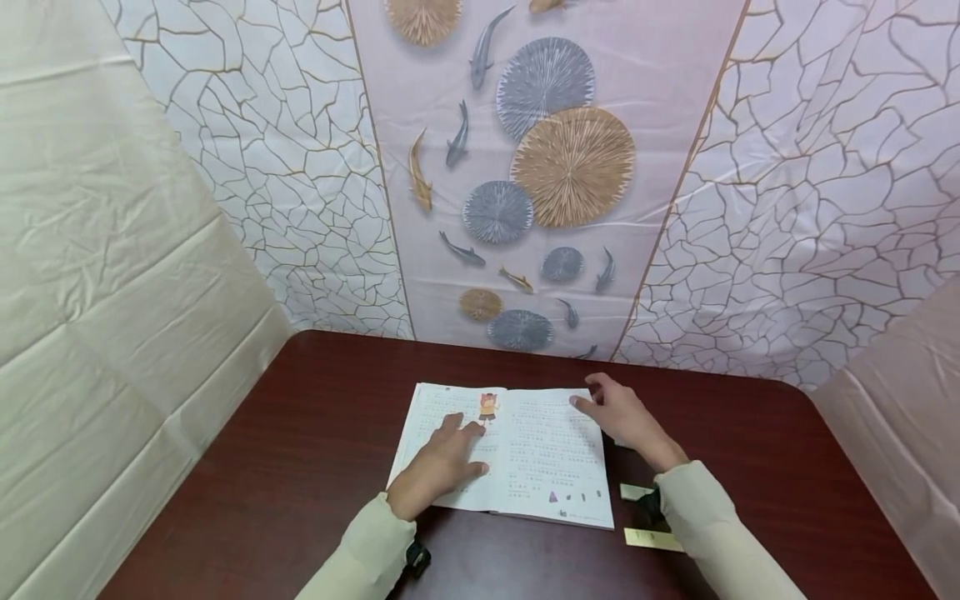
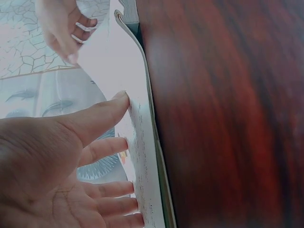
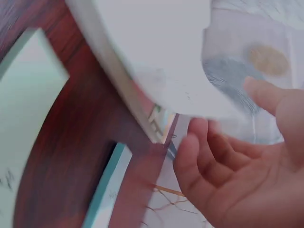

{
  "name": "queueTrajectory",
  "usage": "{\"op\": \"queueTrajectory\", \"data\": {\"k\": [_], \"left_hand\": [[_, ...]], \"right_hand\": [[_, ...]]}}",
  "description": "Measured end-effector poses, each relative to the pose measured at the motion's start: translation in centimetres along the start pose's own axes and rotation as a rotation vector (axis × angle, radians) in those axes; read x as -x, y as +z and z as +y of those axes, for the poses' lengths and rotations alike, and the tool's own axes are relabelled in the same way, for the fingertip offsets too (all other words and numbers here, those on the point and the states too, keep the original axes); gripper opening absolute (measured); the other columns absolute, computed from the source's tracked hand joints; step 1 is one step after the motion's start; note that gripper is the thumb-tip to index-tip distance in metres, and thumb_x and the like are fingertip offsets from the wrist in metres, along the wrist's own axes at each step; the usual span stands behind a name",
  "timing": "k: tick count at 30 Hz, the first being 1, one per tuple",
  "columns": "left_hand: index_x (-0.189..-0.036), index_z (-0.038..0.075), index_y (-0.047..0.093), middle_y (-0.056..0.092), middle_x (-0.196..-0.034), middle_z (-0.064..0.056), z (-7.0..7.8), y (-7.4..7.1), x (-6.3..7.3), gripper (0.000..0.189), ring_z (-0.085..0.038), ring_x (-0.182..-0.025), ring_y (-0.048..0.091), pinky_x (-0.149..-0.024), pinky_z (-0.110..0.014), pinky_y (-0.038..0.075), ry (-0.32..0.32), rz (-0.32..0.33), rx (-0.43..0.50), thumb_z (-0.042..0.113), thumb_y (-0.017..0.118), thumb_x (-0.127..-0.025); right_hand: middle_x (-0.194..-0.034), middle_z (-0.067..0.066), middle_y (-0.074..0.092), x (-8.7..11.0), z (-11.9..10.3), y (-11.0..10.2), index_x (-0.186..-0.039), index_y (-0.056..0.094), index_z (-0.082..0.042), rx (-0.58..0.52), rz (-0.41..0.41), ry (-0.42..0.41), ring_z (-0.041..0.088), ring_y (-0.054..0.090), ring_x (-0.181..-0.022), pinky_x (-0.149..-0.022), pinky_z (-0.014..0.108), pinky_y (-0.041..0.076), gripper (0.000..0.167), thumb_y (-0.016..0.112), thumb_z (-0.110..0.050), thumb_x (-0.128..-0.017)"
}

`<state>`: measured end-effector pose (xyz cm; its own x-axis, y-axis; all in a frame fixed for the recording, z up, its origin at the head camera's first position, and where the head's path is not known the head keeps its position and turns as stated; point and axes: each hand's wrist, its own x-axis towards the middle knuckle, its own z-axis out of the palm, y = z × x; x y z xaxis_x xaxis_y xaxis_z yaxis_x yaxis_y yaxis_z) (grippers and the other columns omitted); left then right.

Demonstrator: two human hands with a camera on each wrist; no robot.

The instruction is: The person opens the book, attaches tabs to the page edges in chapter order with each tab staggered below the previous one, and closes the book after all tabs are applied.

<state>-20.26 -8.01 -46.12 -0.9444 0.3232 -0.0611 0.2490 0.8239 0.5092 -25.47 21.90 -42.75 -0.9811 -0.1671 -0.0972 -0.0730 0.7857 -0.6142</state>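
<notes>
An open book lies on the dark table, with printed text and a small cartoon figure on its left page. My left hand rests on that left page, fingers spread, and its fingertips touch the paper in the left wrist view. At the far right corner of the book is my right hand. In the right wrist view a lifted page curves up toward the right hand. Its fingers are bent at the page's edge, and the thumb stands apart from the paper.
To the right of the book, partly under the right forearm, lie a yellow strip-like item and a pale green one. The reddish-brown table meets a patterned cloth backdrop at its far edge. Plain cloth hangs at the left.
</notes>
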Motion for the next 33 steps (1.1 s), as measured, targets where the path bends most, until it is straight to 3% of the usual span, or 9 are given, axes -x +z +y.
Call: {"op": "queueTrajectory", "data": {"k": [2,5,9,14,17,20,25,29,33], "left_hand": [[-0.140,0.004,0.064,0.045,-0.153,-0.029,0.0,0.0,0.0,0.056,-0.047,-0.136,0.052,-0.106,-0.057,0.048,0.002,0.004,0.010,0.019,0.085,-0.091],[-0.140,0.004,0.064,0.045,-0.153,-0.029,-0.1,0.0,0.0,0.055,-0.047,-0.136,0.051,-0.107,-0.057,0.047,0.001,0.004,0.025,0.019,0.085,-0.091],[-0.141,0.004,0.064,0.044,-0.155,-0.030,-0.2,0.1,0.0,0.055,-0.048,-0.139,0.048,-0.109,-0.058,0.045,-0.015,-0.007,0.045,0.018,0.084,-0.091],[-0.142,0.004,0.063,0.041,-0.158,-0.030,-0.2,0.2,0.0,0.056,-0.049,-0.143,0.045,-0.111,-0.059,0.044,-0.024,-0.018,0.060,0.019,0.083,-0.093],[-0.141,0.005,0.063,0.042,-0.156,-0.030,-0.3,0.1,0.1,0.054,-0.048,-0.141,0.046,-0.110,-0.059,0.045,-0.004,-0.010,0.054,0.019,0.083,-0.093],[-0.140,0.004,0.063,0.043,-0.155,-0.030,-0.3,0.0,0.0,0.053,-0.048,-0.141,0.047,-0.109,-0.058,0.045,0.007,-0.005,0.049,0.018,0.082,-0.093],[-0.141,0.004,0.063,0.042,-0.157,-0.030,-0.2,0.0,0.0,0.054,-0.048,-0.142,0.046,-0.110,-0.059,0.044,-0.010,-0.009,0.050,0.018,0.082,-0.093],[-0.142,0.004,0.063,0.041,-0.157,-0.030,-0.2,0.0,0.0,0.054,-0.048,-0.143,0.045,-0.111,-0.059,0.043,-0.009,-0.013,0.052,0.019,0.082,-0.093],[-0.142,0.004,0.063,0.042,-0.156,-0.030,-0.3,0.1,0.1,0.054,-0.049,-0.143,0.045,-0.111,-0.059,0.043,0.001,-0.012,0.045,0.019,0.082,-0.093]], "right_hand": [[-0.110,0.020,0.067,0.2,0.1,-0.6,-0.152,0.047,0.004,-0.120,-0.060,0.025,0.027,0.064,-0.083,-0.071,0.041,0.055,0.062,0.056,-0.041,-0.110],[-0.127,0.023,0.066,0.6,0.0,-0.9,-0.154,0.045,0.006,-0.208,-0.157,0.020,0.031,0.068,-0.104,-0.086,0.048,0.058,0.068,0.046,-0.048,-0.113],[-0.150,0.027,0.053,1.2,-0.1,-0.8,-0.157,0.041,0.005,-0.319,-0.249,-0.038,0.039,0.058,-0.130,-0.102,0.055,0.051,0.071,0.033,-0.051,-0.115],[-0.159,0.024,0.044,1.8,-0.2,-0.1,-0.164,0.035,-0.008,-0.553,-0.358,-0.112,0.041,0.050,-0.140,-0.107,0.050,0.047,0.063,0.030,-0.048,-0.116],[-0.162,0.020,0.041,2.3,-0.7,0.5,-0.165,0.034,-0.014,-0.595,-0.359,-0.107,0.038,0.049,-0.143,-0.110,0.050,0.047,0.061,0.037,-0.048,-0.115],[-0.161,0.020,0.042,2.6,-1.4,1.2,-0.164,0.037,-0.014,-0.570,-0.302,-0.124,0.036,0.057,-0.133,-0.101,0.045,0.053,0.058,0.041,-0.044,-0.115],[-0.164,0.024,0.036,3.2,-2.3,2.8,-0.166,0.030,-0.012,-0.600,-0.283,-0.187,0.041,0.056,-0.132,-0.096,0.040,0.055,0.060,0.031,-0.045,-0.116],[-0.170,0.021,0.028,3.8,-2.6,3.8,-0.168,0.026,-0.011,-0.686,-0.283,-0.185,0.043,0.035,-0.151,-0.112,0.051,0.045,0.067,0.017,-0.052,-0.115],[-0.172,0.023,0.022,4.5,-2.8,4.8,-0.168,0.022,-0.005,-0.710,-0.250,-0.199,0.046,0.023,-0.157,-0.122,0.064,0.028,0.067,0.016,-0.048,-0.116]]}}
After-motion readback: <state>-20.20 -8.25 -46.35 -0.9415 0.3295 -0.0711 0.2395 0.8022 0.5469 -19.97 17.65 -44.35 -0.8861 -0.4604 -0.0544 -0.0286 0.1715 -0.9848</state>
